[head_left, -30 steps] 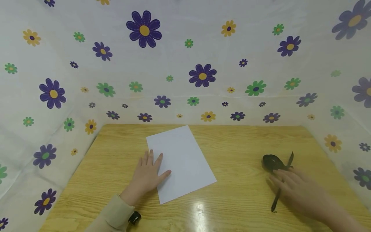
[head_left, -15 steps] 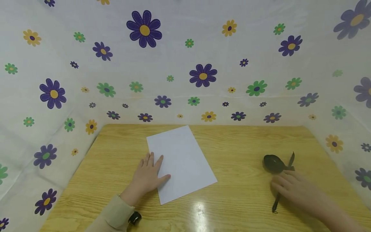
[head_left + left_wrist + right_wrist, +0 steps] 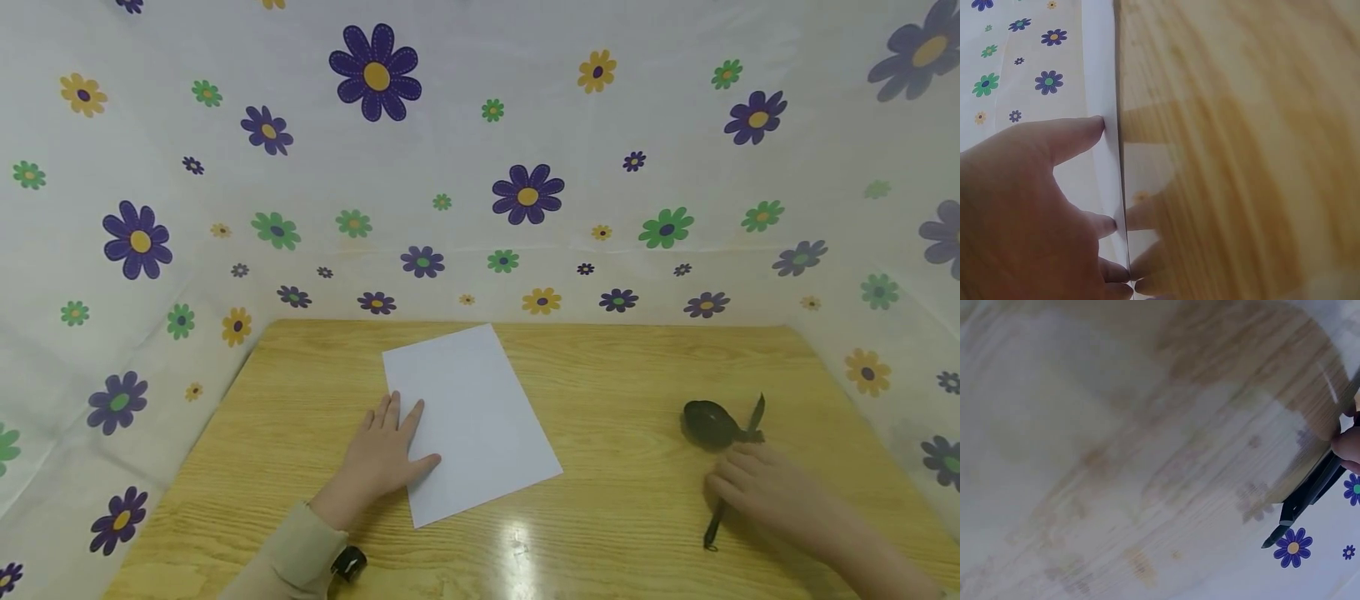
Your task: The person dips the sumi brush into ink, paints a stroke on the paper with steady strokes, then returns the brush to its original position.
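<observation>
two hands: paper (image 3: 472, 417) (left hand (image 3: 382, 458)), spoon (image 3: 712, 454)

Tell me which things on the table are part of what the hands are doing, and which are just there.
In hand:
- sheet of paper, pressed flat by the left hand
- black spoon and a second thin black utensil crossing it, under the right hand

Just there:
- wooden table
- flowered backdrop

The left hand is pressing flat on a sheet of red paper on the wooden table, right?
Not quite. The sheet of paper is white, not red, as the head view shows. The rest holds: the left hand lies flat with straight fingers on the paper's edge, on the wooden table.
</observation>
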A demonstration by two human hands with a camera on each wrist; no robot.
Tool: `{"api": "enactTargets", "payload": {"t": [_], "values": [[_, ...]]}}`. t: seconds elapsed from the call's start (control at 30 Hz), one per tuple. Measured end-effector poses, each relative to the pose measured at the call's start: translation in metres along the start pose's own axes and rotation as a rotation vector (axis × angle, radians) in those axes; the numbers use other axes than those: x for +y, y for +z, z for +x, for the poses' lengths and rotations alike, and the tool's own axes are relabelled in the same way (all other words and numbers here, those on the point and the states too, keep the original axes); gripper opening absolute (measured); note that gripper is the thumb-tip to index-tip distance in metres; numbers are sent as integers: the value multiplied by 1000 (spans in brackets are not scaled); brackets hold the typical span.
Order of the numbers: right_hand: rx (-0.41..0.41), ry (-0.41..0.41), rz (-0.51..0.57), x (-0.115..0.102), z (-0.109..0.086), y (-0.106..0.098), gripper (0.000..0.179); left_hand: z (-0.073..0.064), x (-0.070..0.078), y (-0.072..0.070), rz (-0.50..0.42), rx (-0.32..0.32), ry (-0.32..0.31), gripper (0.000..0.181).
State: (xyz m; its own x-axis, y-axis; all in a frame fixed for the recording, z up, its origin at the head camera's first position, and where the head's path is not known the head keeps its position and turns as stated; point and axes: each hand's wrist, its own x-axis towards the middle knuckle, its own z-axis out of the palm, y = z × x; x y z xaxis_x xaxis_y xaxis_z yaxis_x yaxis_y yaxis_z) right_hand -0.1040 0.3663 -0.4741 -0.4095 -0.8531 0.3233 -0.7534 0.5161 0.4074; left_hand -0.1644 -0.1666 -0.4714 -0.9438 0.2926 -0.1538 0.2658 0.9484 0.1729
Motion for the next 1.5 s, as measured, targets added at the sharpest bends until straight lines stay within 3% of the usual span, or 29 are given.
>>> {"api": "enactTargets", "payload": {"t": [0.2, 0.47, 0.63, 0.87, 0.97, 1.03, 1.2, 1.5], "values": [[-29, -80, -61, 2, 1, -1, 68, 0, -1, 1, -17, 5, 10, 87], [25, -158, -112, 6, 4, -1, 70, 0, -2, 0, -32, 1, 25, 86], [18, -134, -126, 9, 8, -4, 68, 4, -2, 4, -36, -18, 34, 86], [-135, -115, -235, 15, 10, -24, 77, 11, 2, 7, -32, -36, 72, 87], [-153, -98, -237, 17, 11, -32, 82, 13, 4, 7, -29, -47, 74, 89], [-142, -79, -222, 18, 12, -35, 79, 14, 6, 8, -29, -53, 73, 90], [-96, -21, -162, 20, 12, -40, 51, 16, 9, 8, -25, -61, 87, 92], [-20, 51, -97, 24, 12, -46, 49, 20, 16, 13, -11, -66, 121, 91]]}}
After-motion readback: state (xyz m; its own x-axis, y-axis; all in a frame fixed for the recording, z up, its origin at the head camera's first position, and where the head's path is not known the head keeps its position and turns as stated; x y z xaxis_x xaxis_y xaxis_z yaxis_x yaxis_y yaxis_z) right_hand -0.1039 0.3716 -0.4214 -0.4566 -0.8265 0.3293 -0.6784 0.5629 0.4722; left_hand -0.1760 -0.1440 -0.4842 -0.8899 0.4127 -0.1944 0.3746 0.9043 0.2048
